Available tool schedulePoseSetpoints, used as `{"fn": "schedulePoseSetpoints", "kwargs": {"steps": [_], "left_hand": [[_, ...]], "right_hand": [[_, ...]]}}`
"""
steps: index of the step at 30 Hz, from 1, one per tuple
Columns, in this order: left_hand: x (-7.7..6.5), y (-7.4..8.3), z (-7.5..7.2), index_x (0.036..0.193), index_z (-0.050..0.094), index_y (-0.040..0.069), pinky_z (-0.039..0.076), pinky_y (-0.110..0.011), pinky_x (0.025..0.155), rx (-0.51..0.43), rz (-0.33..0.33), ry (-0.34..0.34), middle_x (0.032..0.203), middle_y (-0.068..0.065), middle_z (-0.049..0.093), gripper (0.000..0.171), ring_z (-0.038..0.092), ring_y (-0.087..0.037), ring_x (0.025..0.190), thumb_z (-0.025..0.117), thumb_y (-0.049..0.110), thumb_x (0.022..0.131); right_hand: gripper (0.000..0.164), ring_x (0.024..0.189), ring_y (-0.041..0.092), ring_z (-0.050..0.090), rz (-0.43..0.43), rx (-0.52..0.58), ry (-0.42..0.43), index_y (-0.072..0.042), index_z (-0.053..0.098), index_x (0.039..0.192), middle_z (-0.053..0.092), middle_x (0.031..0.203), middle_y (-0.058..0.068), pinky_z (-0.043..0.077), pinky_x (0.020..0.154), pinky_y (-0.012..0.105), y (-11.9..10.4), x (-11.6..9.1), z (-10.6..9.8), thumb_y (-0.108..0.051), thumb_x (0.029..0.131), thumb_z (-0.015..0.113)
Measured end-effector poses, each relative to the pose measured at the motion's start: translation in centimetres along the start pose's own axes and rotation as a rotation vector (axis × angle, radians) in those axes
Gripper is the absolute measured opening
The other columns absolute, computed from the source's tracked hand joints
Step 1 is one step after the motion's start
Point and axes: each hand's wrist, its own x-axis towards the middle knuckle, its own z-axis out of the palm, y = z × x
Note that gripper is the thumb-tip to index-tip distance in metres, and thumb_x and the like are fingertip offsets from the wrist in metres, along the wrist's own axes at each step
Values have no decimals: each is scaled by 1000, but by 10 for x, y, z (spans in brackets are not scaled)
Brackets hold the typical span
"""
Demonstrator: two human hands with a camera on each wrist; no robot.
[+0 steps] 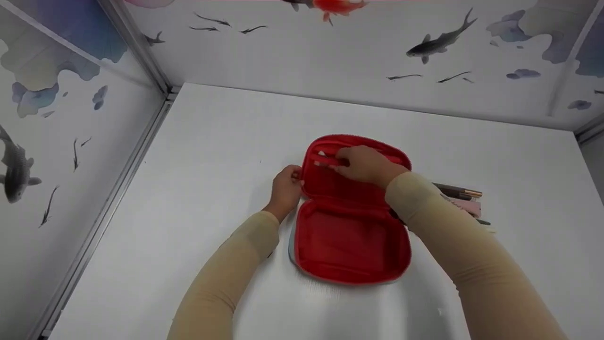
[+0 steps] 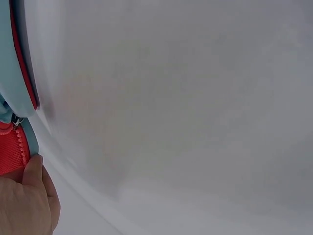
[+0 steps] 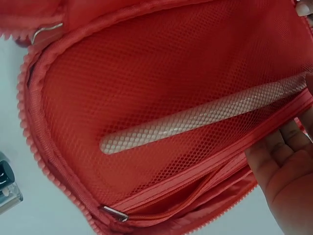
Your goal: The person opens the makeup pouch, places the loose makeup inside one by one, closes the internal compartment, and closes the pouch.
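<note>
A pencil case [image 1: 354, 236], red inside with a light blue outside, lies unzipped and spread wide on the white table. Its far half has a mesh pocket [image 3: 146, 83] with a zipper. Behind that mesh lies a long pale stick [image 3: 195, 120], whose exact kind I cannot tell. My right hand [image 1: 365, 163] grips the pocket's edge; in the right wrist view its curled fingers [image 3: 274, 152] lie along the hem near one end of the stick. My left hand [image 1: 285, 189] pinches the left rim of the far half, thumb and fingers [image 2: 34, 169] at the zipper teeth.
To the right of the case, partly behind my right forearm, lie several dark pens [image 1: 457, 191] and a pink item [image 1: 469, 206]. A small clear item with a dark cap [image 3: 6, 178] is beside the case. Walls printed with fish [image 1: 439, 42] enclose the table.
</note>
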Motion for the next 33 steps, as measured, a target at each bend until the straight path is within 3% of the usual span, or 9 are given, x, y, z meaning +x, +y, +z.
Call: {"fn": "schedulePoseSetpoints", "kwargs": {"steps": [7,15,33], "left_hand": [[1,-2,0,122,56,1,50,-31,91,7,-31,-17,114,-12,61,30,58,-21,106,54,-5,93],[-1,-1,-1,123,56,1,50,-32,91,-13,-38,-28,115,-11,61,30,58,-21,107,53,-4,94],[-3,2,-3,123,57,-4,49,-33,92,38,-10,-71,116,-16,63,32,59,-25,109,53,-6,91]], "right_hand": [[25,86,21,60,31,33,15,-21,62,107,65,90,-1,53,81,39,-9,1,2,-31,86,72],[15,81,21,59,15,36,-17,-18,64,98,64,84,2,52,77,35,-13,4,4,-32,92,64],[28,91,22,56,-23,75,-19,-15,59,114,63,96,4,50,84,39,-18,7,9,-31,91,65]]}}
